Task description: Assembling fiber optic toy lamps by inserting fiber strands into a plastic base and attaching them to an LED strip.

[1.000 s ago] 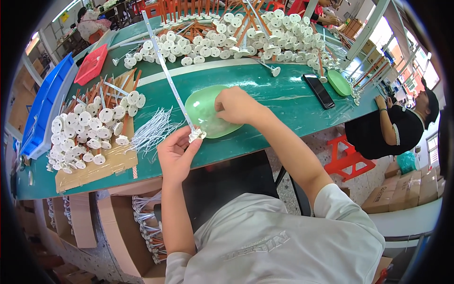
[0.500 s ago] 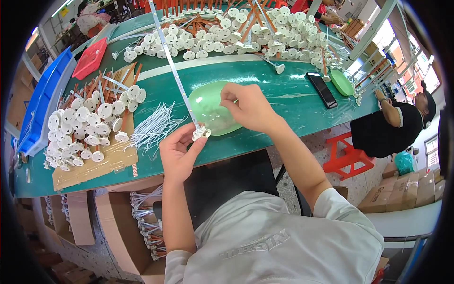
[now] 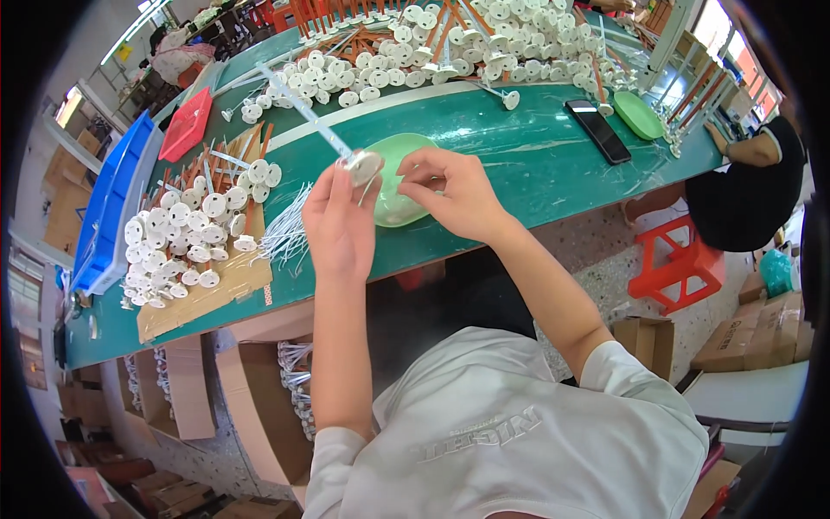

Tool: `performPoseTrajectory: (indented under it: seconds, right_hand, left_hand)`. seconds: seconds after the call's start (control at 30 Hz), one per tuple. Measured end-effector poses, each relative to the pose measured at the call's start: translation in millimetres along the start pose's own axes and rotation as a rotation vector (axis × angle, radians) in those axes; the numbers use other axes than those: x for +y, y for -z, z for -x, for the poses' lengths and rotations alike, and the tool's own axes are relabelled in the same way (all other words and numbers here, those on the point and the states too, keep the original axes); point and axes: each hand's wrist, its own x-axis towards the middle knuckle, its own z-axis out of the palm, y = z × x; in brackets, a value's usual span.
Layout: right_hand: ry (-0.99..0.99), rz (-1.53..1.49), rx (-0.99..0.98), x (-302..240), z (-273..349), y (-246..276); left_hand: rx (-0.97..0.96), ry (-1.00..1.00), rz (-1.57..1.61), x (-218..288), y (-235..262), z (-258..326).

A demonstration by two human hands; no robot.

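Note:
My left hand (image 3: 339, 227) grips a white round cap (image 3: 366, 164) on the end of a long pale strip (image 3: 309, 118) with small dots along it. The strip slants up and away to the left over the table. Beside it, my right hand (image 3: 462, 195) is closed in a pinch, its fingertips a short gap from the cap; anything between them is too small to make out. Under both hands lies a light green oval dish (image 3: 399, 147), partly covered by them. A bundle of thin white wires (image 3: 288, 229) rests just left of my left hand.
Capped strips (image 3: 194, 221) lie heaped on cardboard at left, near a red tray (image 3: 185, 126) and a blue bin (image 3: 117, 203). A larger pile of capped strips (image 3: 372, 76) spans the back. A phone (image 3: 598, 131) and second green dish (image 3: 638, 115) lie right. Someone sits beyond a red stool (image 3: 679, 264).
My left hand has lifted and turned, so the cap's flat round face now shows and its strip leans further left. My right hand stays pinched close by. The whole view has shifted slightly.

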Motion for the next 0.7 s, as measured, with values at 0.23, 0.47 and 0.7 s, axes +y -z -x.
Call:
performPoseTrajectory:
  seconds: [0.23, 0.47, 0.7]
  right_hand:
    - [0.098, -0.084, 0.24, -4.8, 43.5, -1.4]
    - [0.218, -0.151, 0.312, -21.0, 114.8, 4.6]
    - [0.315, -0.01, 0.41, -26.4, 133.1, -4.2]
  left_hand:
    - [-0.108, 0.142, 0.252, -15.6, -35.0, 14.2]
    - [-0.279, 0.066, 0.385, -13.9, -62.1, 72.6]
    - [-0.147, 0.123, 0.418, -16.0, -73.4, 96.5]
